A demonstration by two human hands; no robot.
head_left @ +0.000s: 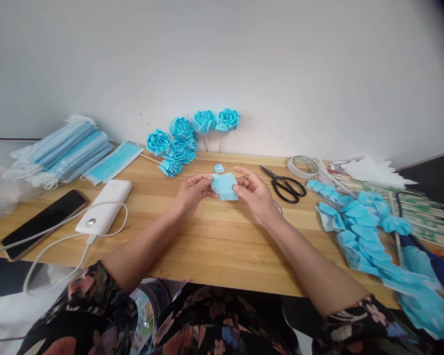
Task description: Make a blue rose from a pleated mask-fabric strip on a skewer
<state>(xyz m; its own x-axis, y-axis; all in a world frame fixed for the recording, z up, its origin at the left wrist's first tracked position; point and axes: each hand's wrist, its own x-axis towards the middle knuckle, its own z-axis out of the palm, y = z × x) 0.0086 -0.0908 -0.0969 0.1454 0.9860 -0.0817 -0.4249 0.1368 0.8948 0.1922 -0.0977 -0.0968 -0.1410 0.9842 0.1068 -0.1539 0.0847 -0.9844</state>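
Observation:
Both my hands hold one light blue piece of mask fabric [224, 186] just above the wooden table [214, 241]. My left hand [192, 191] pinches its left edge. My right hand [255, 192] grips its right edge, fingers curled around it. A tiny blue scrap [219, 168] lies just behind the piece. Several finished blue fabric roses [187, 138] on sticks lean against the wall behind it.
Black scissors [285, 185] and a tape roll [302, 166] lie right of my hands. A pile of cut blue pieces [366, 231] covers the right side. Stacked face masks [68, 150], a white power bank [105, 212] with cable and a phone [44, 223] lie left.

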